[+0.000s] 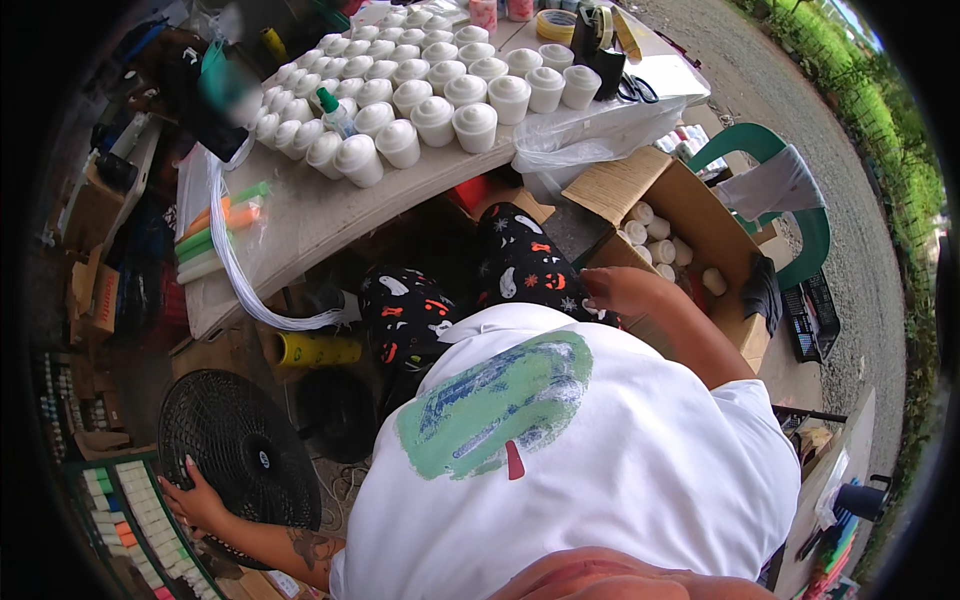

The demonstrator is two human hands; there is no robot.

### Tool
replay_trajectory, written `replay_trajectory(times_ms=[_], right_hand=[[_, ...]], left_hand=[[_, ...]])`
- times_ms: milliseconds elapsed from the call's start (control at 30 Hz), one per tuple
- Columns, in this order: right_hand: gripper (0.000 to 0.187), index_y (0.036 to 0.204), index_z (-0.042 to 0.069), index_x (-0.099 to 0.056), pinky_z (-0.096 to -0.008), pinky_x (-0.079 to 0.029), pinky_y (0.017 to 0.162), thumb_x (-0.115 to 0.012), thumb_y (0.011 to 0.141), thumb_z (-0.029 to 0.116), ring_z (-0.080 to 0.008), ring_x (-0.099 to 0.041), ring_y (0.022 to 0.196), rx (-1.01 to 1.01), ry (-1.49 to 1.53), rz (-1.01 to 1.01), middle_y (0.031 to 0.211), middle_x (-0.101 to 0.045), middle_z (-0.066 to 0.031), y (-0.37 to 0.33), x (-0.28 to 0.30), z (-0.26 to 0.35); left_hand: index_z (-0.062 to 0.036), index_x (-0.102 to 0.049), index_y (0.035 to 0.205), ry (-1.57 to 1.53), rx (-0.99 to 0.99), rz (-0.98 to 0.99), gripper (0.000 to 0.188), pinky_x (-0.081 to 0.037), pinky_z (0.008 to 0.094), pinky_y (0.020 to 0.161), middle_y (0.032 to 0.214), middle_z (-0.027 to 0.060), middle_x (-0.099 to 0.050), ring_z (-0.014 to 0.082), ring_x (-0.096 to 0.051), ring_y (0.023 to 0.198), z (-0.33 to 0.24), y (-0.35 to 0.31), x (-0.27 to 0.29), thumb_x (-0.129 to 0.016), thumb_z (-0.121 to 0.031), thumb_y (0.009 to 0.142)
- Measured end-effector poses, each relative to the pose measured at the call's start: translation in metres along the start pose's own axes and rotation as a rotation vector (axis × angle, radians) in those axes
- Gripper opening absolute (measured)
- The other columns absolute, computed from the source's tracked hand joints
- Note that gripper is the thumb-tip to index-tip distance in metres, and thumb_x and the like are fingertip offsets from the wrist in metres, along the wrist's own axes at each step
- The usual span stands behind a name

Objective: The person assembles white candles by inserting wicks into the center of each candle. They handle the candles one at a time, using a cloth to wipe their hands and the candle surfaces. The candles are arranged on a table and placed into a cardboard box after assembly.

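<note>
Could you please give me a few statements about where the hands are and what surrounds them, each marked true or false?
1. The left hand rests on the black fan. True.
2. The right hand holds scissors. False: it is empty, by the cardboard box.
3. White bottles stand in rows on the table. True.
4. The cardboard box is shut. False: its flaps are open, with white rolls inside.
</note>
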State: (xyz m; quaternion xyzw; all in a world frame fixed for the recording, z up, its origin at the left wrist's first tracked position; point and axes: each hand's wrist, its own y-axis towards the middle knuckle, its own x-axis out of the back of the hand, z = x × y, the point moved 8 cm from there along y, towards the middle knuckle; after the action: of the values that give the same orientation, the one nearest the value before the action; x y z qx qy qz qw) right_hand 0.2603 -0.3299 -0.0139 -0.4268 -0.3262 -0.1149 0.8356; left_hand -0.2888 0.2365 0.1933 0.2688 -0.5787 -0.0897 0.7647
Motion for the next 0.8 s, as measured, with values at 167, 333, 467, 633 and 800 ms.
replay_trajectory(times_ms=[167,333,467,633,800], right_hand=[[0.058,0.140,0.014,-0.047,-0.0343,-0.044,0.097,-0.061,0.092,0.043,-0.0219,-0.056,0.116,0.071,0.520,-0.237,0.130,-0.059,-0.0101,-0.037,0.095,-0.066],[0.047,0.131,0.017,-0.053,-0.0381,-0.043,0.085,-0.066,0.089,0.034,-0.0158,-0.053,0.099,-0.012,1.301,-1.003,0.116,-0.056,0.0004,-0.068,0.169,-0.263],[0.061,0.142,0.013,-0.039,-0.0511,-0.029,0.103,-0.060,0.091,0.037,-0.0273,-0.036,0.131,-0.330,1.611,-1.629,0.147,-0.039,-0.0069,-0.127,0.165,-0.393],[0.073,0.142,0.003,-0.038,-0.0650,-0.016,0.107,-0.063,0.086,0.043,-0.0384,-0.036,0.135,-0.273,1.692,-1.488,0.150,-0.036,-0.0131,-0.091,0.196,-0.458],[0.068,0.135,0.006,-0.048,-0.0504,-0.034,0.105,-0.058,0.088,0.054,-0.0319,-0.050,0.122,-0.249,1.774,-1.277,0.137,-0.051,-0.0122,-0.069,0.207,-0.521]], left_hand=[[-0.0349,-0.030,0.148,0.037,0.043,0.014,0.087,-0.017,0.0717,0.104,0.153,0.0054,-0.031,0.0379,-0.028,0.139,0.022,0.014,-0.026,-0.048,-0.080,0.076],[-0.0357,-0.029,0.148,0.124,0.000,-0.033,0.090,-0.017,0.0739,0.103,0.154,0.0054,-0.029,0.0409,-0.026,0.139,0.038,0.087,-0.086,-0.051,-0.080,0.074],[-0.0375,-0.026,0.149,0.066,-0.022,0.031,0.085,-0.021,0.0685,0.105,0.156,0.0049,-0.024,0.0343,-0.023,0.142,-0.046,0.015,0.051,-0.050,-0.078,0.078],[-0.0339,-0.028,0.148,-0.357,-0.420,-0.105,0.074,-0.024,0.0566,0.111,0.157,0.0071,-0.020,0.0371,-0.019,0.143,-0.087,-0.011,0.143,-0.063,-0.052,0.085],[-0.0254,-0.033,0.147,-0.689,-0.802,-0.125,0.080,-0.021,0.0518,0.115,0.157,0.0065,-0.020,0.0369,-0.016,0.144,-0.156,-0.083,0.243,-0.073,-0.025,0.079]])
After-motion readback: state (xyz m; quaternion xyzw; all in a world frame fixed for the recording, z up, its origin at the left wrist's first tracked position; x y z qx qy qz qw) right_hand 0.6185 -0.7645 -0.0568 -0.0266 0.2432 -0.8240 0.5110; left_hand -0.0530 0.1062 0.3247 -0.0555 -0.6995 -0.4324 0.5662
